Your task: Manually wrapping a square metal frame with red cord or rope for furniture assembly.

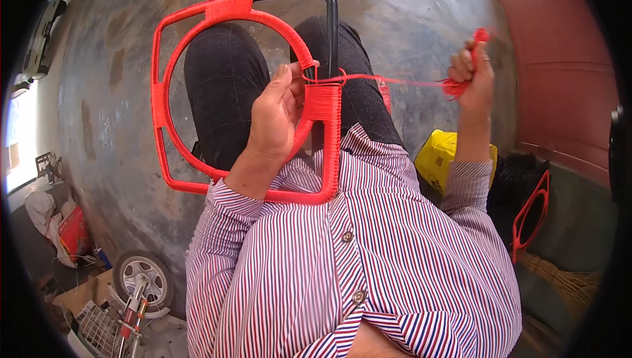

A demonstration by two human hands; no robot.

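Okay, so the frame [324, 104] is over the person's lap, its near edge by the striped shirt [283, 272]; it's a rounded square with a ring inside, mostly wrapped in red, with one bare black corner [332, 32]; the left hand [273, 117] is closed on the ring's right side, fingers partly hidden behind it; the right hand [475, 75] is well apart from it, clenched round a bundle [454, 86] of red cord [401, 81], which runs taut between them; I'd keep that pull steady and lay each turn snug against the last, since slack would probably leave gaps; the flat face looks up at the person and the bare corner points forward and right; nearly square, so not much long axis, maybe belly to knees; further out, a yellow bag [434, 160] on the right, a wheel [141, 282] on the left.
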